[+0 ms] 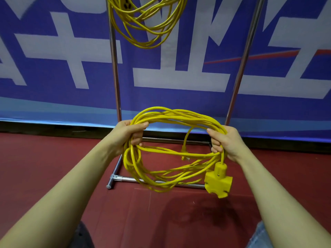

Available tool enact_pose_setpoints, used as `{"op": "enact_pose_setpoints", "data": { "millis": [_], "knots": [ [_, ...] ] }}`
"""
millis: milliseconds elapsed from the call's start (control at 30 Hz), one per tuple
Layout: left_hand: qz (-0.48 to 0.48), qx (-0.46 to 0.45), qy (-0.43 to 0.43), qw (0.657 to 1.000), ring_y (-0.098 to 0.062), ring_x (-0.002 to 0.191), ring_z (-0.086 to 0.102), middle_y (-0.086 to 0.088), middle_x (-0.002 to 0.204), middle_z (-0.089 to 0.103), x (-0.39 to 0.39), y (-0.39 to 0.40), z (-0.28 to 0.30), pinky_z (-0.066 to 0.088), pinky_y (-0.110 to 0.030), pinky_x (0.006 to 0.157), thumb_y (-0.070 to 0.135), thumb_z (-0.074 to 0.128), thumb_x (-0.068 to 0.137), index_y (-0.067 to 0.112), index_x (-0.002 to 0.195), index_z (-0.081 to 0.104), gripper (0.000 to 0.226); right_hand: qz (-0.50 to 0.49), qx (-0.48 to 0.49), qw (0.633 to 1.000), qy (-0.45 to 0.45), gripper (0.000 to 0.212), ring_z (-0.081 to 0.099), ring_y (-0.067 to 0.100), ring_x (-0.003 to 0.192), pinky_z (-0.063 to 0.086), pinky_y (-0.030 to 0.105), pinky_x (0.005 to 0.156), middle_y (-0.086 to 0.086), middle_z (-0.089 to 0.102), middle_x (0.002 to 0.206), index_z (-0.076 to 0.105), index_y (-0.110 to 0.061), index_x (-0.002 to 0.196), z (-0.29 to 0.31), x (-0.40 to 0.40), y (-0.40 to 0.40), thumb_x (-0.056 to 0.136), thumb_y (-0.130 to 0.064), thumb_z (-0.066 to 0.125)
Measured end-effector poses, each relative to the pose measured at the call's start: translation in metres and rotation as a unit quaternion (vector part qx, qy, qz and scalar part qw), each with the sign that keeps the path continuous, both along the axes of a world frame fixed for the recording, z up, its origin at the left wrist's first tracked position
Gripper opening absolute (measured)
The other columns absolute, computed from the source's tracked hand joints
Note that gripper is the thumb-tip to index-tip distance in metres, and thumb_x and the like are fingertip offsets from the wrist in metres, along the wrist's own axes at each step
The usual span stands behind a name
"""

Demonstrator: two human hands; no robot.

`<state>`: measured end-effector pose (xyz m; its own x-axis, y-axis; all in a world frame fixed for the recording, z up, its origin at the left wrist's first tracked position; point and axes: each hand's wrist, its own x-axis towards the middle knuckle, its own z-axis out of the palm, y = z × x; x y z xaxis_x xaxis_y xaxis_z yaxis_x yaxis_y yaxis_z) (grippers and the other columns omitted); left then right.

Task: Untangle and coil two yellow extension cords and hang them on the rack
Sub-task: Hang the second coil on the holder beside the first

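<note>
The rack (114,72), a frame of shiny metal poles, stands on a red floor (53,158) against a blue banner (53,97) with large white characters. One yellow extension cord, the hanging cord (145,24), is already coiled and droops in loops between the rack's two uprights near the top of the view, its socket block partly visible among the strands. In front of the rack's lower part, between the uprights and above its base bars, the held cord (172,153) is gathered into a wide, loose coil. The left hand (129,133) grips the coil's left side, fingers (138,140) curled tightly round the bundle of strands. The right hand (225,142) grips the right side likewise, thumb over the top. A yellow multi-outlet socket block (218,181) dangles just below the right hand, and the plug end (185,154) hangs inside the coil.
</note>
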<state>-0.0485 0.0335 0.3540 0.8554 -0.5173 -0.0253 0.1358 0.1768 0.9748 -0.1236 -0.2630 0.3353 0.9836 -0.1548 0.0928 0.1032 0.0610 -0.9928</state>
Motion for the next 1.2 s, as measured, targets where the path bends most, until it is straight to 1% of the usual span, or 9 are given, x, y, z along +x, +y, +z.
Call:
{"op": "enact_pose_setpoints", "data": {
  "millis": [100, 300, 400, 467, 567, 767, 900, 1000, 1200],
  "knots": [
    [0.047, 0.062, -0.01, 0.997, -0.011, 0.035, 0.03, 0.002, 0.046, 0.031, 0.0, 0.007, 0.01, 0.037, -0.026, 0.048, 0.014, 0.08, 0.068, 0.013, 0.064, 0.05, 0.03, 0.003, -0.041, 0.999, -0.007, 0.025, 0.03, 0.013, 0.029, 0.031, 0.024, 0.04, 0.001, 0.032, 0.041, 0.048, -0.007, 0.068, 0.002, -0.003, 0.001, 0.09, 0.0, 0.058],
    [0.036, 0.094, -0.064, 0.993, -0.016, 0.039, 0.041, -0.003, 0.047, 0.039, -0.01, 0.015, 0.018, 0.034, -0.024, 0.043, 0.048, 0.095, 0.033, 0.018, 0.053, 0.053, 0.056, 0.036, -0.049, 0.998, -0.003, 0.023, 0.035, 0.015, 0.03, 0.045, 0.027, 0.046, 0.003, 0.035, 0.04, 0.051, -0.004, 0.069, 0.012, -0.018, -0.008, 0.072, 0.001, 0.073],
    [-0.007, 0.081, -0.092, 0.992, -0.016, 0.042, 0.051, -0.003, 0.047, 0.04, -0.015, 0.009, 0.033, 0.046, -0.025, 0.045, 0.037, 0.093, 0.046, 0.021, 0.049, 0.056, 0.04, 0.04, -0.016, 0.999, -0.006, 0.023, 0.042, 0.016, 0.034, 0.046, 0.029, 0.05, 0.003, 0.04, 0.041, 0.053, -0.001, 0.076, 0.016, -0.02, -0.014, 0.064, -0.007, 0.071],
    [-0.013, 0.064, -0.1, 0.993, -0.012, 0.038, 0.045, -0.002, 0.046, 0.037, -0.015, 0.001, 0.05, 0.052, -0.026, 0.048, 0.022, 0.083, 0.067, 0.018, 0.056, 0.057, 0.028, 0.037, 0.009, 0.999, -0.009, 0.029, 0.048, 0.017, 0.037, 0.051, 0.035, 0.061, 0.005, 0.046, 0.043, 0.053, 0.0, 0.08, 0.02, -0.017, -0.017, 0.06, -0.008, 0.073],
    [0.006, 0.068, -0.119, 0.991, -0.009, 0.04, 0.03, 0.003, 0.05, 0.031, -0.01, -0.012, 0.078, 0.039, -0.022, 0.043, 0.021, 0.076, 0.077, 0.013, 0.071, 0.054, 0.025, 0.049, -0.003, 0.999, -0.008, 0.026, 0.05, 0.018, 0.039, 0.047, 0.043, 0.071, 0.008, 0.052, 0.048, 0.054, -0.002, 0.076, 0.031, -0.014, -0.019, 0.06, -0.007, 0.074],
    [0.028, 0.105, -0.134, 0.985, -0.01, 0.04, 0.03, 0.004, 0.05, 0.032, -0.002, -0.021, 0.098, 0.036, -0.024, 0.045, 0.034, 0.075, 0.074, 0.011, 0.076, 0.052, 0.033, 0.069, 0.014, 0.997, -0.029, 0.011, 0.05, 0.014, 0.041, 0.052, 0.028, 0.051, 0.004, 0.052, 0.05, 0.056, -0.003, 0.068, 0.059, -0.011, -0.016, 0.063, -0.004, 0.065],
    [0.025, 0.104, -0.125, 0.986, -0.014, 0.041, 0.043, 0.0, 0.049, 0.042, 0.009, -0.017, 0.087, 0.044, -0.026, 0.047, 0.047, 0.083, 0.065, 0.011, 0.072, 0.055, 0.046, 0.083, 0.042, 0.994, -0.051, 0.012, 0.04, 0.009, 0.036, 0.042, 0.024, 0.042, 0.001, 0.045, 0.05, 0.05, -0.006, 0.068, 0.073, -0.002, -0.012, 0.071, -0.008, 0.062],
    [0.018, 0.128, -0.128, 0.983, -0.022, 0.054, 0.061, -0.007, 0.058, 0.056, 0.021, -0.013, 0.08, 0.052, -0.03, 0.055, 0.053, 0.088, 0.044, 0.009, 0.073, 0.06, 0.059, 0.083, 0.055, 0.993, -0.057, 0.022, 0.031, 0.005, 0.032, 0.033, 0.02, 0.038, -0.003, 0.036, 0.046, 0.047, -0.009, 0.069, 0.085, 0.011, -0.007, 0.073, -0.002, 0.068],
    [0.01, 0.159, -0.186, 0.969, -0.025, 0.077, 0.072, -0.01, 0.078, 0.072, 0.051, -0.013, 0.086, 0.056, -0.026, 0.065, 0.058, 0.092, 0.027, 0.006, 0.092, 0.066, 0.088, 0.094, 0.037, 0.993, -0.068, 0.019, 0.031, 0.005, 0.032, 0.033, 0.017, 0.038, -0.003, 0.037, 0.045, 0.047, -0.009, 0.067, 0.121, 0.044, -0.003, 0.077, -0.006, 0.063]
  ]
}}
